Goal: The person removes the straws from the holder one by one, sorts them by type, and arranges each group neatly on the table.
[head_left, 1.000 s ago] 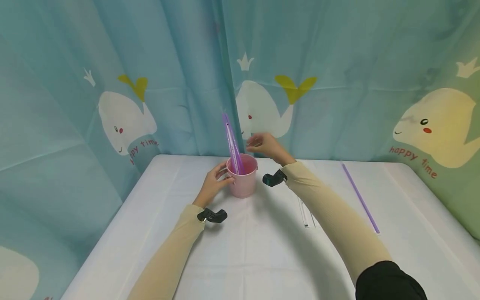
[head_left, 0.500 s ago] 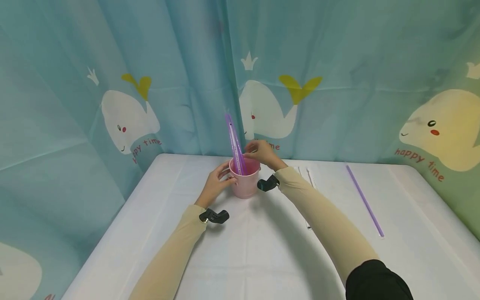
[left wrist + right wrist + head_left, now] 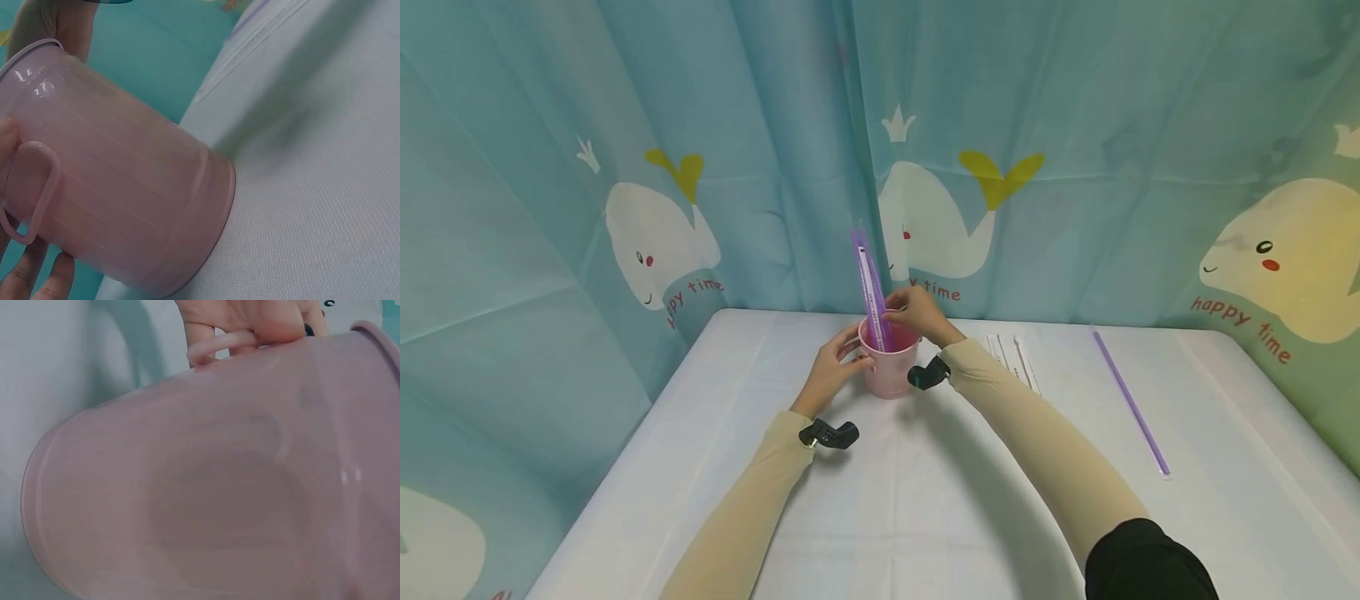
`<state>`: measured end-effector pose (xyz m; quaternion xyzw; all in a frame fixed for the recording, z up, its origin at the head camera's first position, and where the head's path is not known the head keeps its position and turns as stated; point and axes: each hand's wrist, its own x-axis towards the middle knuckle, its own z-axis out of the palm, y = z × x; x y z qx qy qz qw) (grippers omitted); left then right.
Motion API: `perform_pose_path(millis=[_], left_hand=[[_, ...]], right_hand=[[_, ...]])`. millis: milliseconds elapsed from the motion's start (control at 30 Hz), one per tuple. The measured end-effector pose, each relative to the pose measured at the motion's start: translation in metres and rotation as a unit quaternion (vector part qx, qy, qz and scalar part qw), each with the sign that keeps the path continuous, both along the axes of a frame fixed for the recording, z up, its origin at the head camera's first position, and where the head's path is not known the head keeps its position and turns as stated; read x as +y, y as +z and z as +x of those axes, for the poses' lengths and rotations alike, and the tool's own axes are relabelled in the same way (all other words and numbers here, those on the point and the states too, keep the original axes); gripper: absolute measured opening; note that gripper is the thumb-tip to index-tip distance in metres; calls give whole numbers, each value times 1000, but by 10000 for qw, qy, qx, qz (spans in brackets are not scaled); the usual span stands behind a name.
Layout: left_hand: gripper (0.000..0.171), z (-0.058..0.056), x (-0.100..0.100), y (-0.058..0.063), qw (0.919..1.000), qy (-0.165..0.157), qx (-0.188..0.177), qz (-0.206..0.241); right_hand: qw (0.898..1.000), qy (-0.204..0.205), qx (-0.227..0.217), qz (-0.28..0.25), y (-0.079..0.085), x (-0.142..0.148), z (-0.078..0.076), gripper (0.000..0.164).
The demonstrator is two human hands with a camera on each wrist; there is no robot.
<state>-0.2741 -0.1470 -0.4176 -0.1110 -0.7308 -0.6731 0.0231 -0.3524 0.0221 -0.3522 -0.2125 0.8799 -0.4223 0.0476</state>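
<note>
Pink bucket, held in curved fingers of left hand. Purple sticks, leaning inside; right hand alongside, pinch impossible to tell. Risk: tipping, from sideways push.

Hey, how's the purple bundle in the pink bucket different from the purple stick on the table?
The purple bundle leans in the pink bucket; the lone stick lies flat on the table. A white, marked strip shows in the purple bundle, none on the lone stick. Both are purple and slender.

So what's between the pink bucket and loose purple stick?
Head view: thin pale strips, the right sleeve crossing over them, and its black wrist camera.
</note>
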Motion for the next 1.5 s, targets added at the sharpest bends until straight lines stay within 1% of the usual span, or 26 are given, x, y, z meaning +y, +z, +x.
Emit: perform_pose_path(millis=[233,367,500,700,733,800,933,967,1100,1367,1500], left_hand=[[65,1,0,1,10000,-70,8,-54],[65,1,1,1,10000,-34,0,-57],[66,2,1,2,10000,-1,-12,-43],[65,1,1,1,10000,-33,30,48],[66,4,1,4,10000,-54,-4,42],[67,3,0,5,9999,-94,-53,70],[67,4,0,5,9998,-132,-125,130],[66,2,0,2,9998,-123,-94,152],[65,2,0,0,9999,-87,-3,118],[66,2,0,1,10000,-16,47,-69],[67,1,0,2,9999,11,54,-112]], right_hand=[[10000,-51,9,-18,0,1,1,22],[9999,-54,70,-90,0,3,0,21],[9996,-137,152,-212,0,6,-1,20],[9985,-306,217,-399,3,10,-1,20],[9983,-328,224,-419,3,11,-1,20],[9980,-345,275,-462,4,12,-1,21],[9974,-360,211,-580,6,14,-2,22],[9972,-367,193,-621,6,14,-2,22],[9962,-394,154,-761,8,16,-2,24],[9900,-469,169,-1321,15,18,-3,26],[9878,-498,251,-1454,20,20,-4,27]])
